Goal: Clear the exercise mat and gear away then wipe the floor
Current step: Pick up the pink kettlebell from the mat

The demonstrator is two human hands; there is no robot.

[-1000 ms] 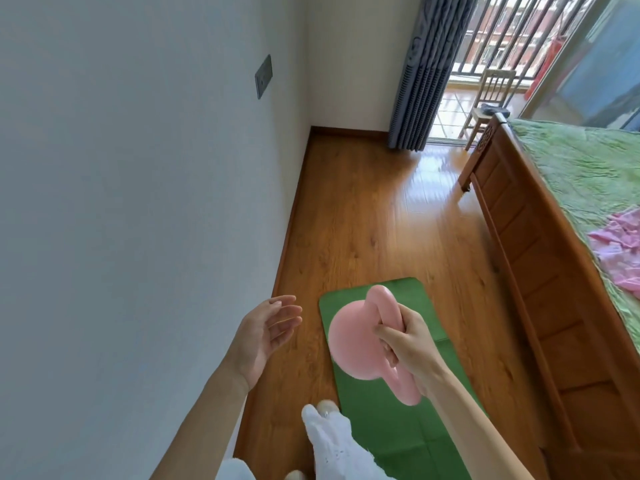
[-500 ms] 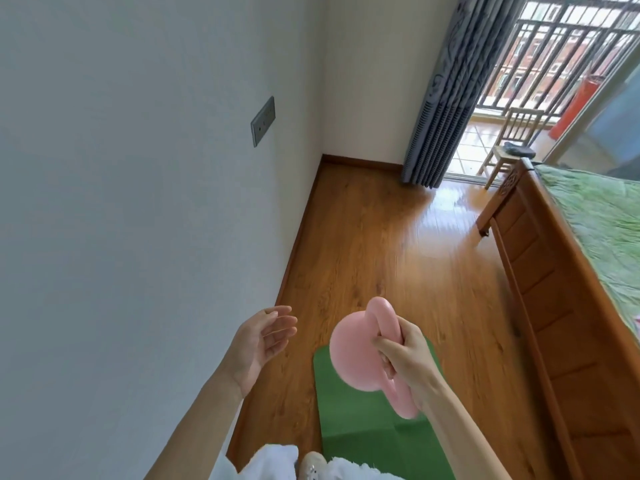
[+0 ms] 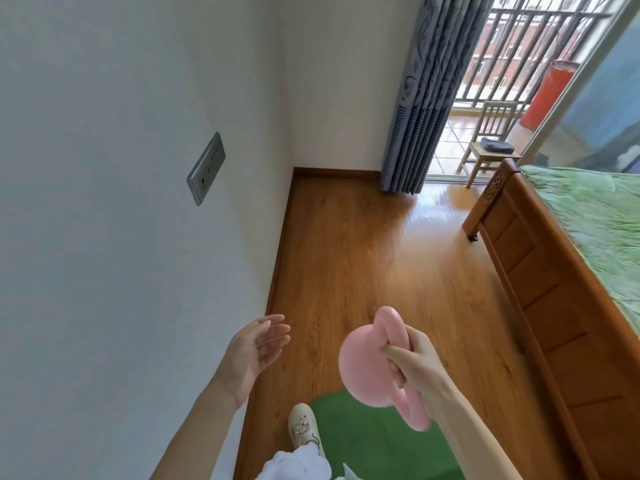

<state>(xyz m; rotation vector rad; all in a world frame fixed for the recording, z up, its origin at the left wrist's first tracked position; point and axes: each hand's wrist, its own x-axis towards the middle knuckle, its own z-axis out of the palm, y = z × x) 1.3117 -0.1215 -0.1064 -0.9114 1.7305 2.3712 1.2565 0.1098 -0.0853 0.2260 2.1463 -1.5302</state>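
Observation:
My right hand grips the handle of a pink kettlebell and holds it in the air above the near end of the green exercise mat. The mat lies on the wooden floor at the bottom of the view, partly hidden by my arm and the kettlebell. My left hand hangs empty to the left of the kettlebell, palm turned inward, fingers relaxed. My foot in a cream shoe stands at the mat's left edge.
A white wall with a grey switch plate runs along the left. A wooden bed frame with a green cover stands on the right. Beyond lie bare wooden floor, a grey curtain and a small wooden chair on the balcony.
The view has tilted up and moved forward, so less of the mat shows. My right hand still holds the kettlebell; my left hand stays open beside it.

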